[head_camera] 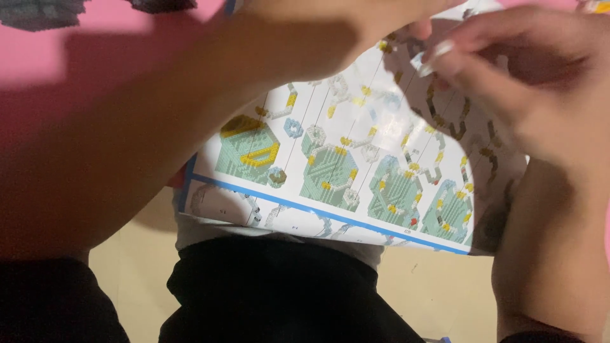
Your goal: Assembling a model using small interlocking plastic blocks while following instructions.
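An instruction sheet (356, 171) with drawings of green, yellow and white brick builds lies on a pink surface (38, 57) and hangs over its near edge. My left hand (305, 28) reaches across the top of the sheet, its arm blurred and filling the left side. My right hand (521, 82) is at the upper right, its fingertips pinching a tiny white piece (424, 63) just above the sheet. The two hands nearly touch near the top middle. What the left fingers hold is hidden.
Dark trousers (273, 292) and a pale floor (432, 286) show below the sheet. Grey brick-built shapes (38, 11) sit at the top left corner of the pink surface. A small yellow bit (597, 6) shows at the top right corner.
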